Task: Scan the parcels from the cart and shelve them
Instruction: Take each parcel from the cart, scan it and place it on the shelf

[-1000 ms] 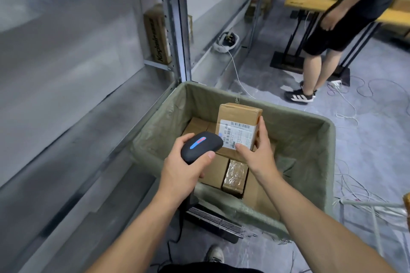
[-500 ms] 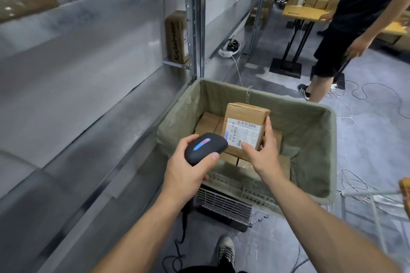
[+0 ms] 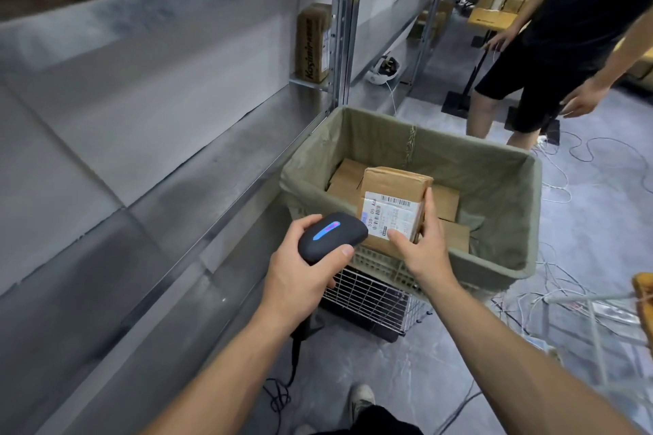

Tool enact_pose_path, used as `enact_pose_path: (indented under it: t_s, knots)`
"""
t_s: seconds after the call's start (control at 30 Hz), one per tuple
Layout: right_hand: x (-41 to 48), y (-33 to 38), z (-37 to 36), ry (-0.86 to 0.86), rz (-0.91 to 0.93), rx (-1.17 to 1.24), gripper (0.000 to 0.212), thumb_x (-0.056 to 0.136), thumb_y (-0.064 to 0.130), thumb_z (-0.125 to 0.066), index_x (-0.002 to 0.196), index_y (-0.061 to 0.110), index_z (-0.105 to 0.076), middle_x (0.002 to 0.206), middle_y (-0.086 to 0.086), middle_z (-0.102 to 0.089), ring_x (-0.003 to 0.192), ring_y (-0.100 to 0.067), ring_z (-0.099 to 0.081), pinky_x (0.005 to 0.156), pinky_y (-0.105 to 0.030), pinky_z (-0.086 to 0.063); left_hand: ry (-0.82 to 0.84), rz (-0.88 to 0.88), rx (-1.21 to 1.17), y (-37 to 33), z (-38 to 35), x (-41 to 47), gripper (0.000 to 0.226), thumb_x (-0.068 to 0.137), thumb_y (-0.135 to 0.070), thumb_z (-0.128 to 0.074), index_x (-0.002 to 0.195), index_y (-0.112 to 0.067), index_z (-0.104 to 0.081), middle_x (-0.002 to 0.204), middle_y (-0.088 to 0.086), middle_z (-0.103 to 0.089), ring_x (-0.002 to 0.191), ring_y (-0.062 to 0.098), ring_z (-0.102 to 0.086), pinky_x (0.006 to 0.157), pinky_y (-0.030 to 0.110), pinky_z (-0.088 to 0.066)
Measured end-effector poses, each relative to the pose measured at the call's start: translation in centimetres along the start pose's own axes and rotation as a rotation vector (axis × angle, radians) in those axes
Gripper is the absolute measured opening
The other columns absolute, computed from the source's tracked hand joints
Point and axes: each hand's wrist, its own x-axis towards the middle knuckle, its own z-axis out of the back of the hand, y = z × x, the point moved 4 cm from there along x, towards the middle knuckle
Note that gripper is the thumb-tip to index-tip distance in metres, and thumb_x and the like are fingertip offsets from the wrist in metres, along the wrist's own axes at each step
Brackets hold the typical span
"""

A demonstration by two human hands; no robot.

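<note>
Over cart (image 3: 494,184); left hand (image 3: 300,281) grips scanner (image 3: 332,237); right hand (image 3: 422,252) holds parcel (image 3: 394,185); shelf (image 3: 169,166) alongside

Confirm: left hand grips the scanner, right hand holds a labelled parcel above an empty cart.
Wrong on the cart: in the head view it holds several other brown parcels. Otherwise right: the left hand grips the scanner and the right hand holds the labelled parcel above the cart.

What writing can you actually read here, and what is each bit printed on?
"550 05 A66", roughly: white label on the parcel that the right hand holds.
"Kosimi...", rest blurred: upright box on the shelf.
Label's fine print and barcode digits: too small to read.
</note>
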Motion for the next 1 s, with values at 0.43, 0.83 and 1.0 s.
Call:
enact_pose_path:
  t_s: [0.43, 0.83, 1.0]
  knots:
    - [-2.6, 1.4, -1.3, 0.171, 0.089, -0.026, 0.103, 0.084, 0.023, -0.078, 0.152, 0.059, -0.01, 0.152, 0.001, -0.037, 0.135, -0.021, -0.045, 0.115, -0.049, -0.038, -0.218, -0.003, 0.03, -0.1, 1.1, -5.9, 0.047, 0.085, -0.013, -0.081, 0.123, -0.025, -0.057, 0.073, -0.002, -0.067, 0.048, 0.013, -0.058, 0.051, 0.017, -0.046]
    - [-6.9, 3.5, -3.6, 0.502, 0.19, 0.03, 0.105, 0.069, 0.053, -0.073, 0.148, 0.067, -0.006, 0.153, 0.004, -0.04, 0.137, -0.02, -0.045, 0.114, -0.055, -0.038, -0.542, 0.02, -0.024, 0.2, 1.8, -15.6, 0.054, 0.069, -0.038, -0.077, 0.12, -0.03, -0.059, 0.081, -0.001, -0.071, 0.056, 0.016, -0.061, 0.056, 0.021, -0.05]
    - [-9.9, 4.6, -5.8, 0.619, 0.246, 0.03, 0.105, 0.071, 0.049, -0.075, 0.149, 0.066, -0.007, 0.15, 0.002, -0.042, 0.134, -0.019, -0.048, 0.114, -0.053, -0.039, -0.689, 0.024, -0.029, 1.0, 3.6, -19.8, 0.062, 0.061, -0.053, -0.077, 0.118, -0.035, -0.06, 0.091, -0.002, -0.074, 0.058, 0.019, -0.064, 0.061, 0.032, -0.056]
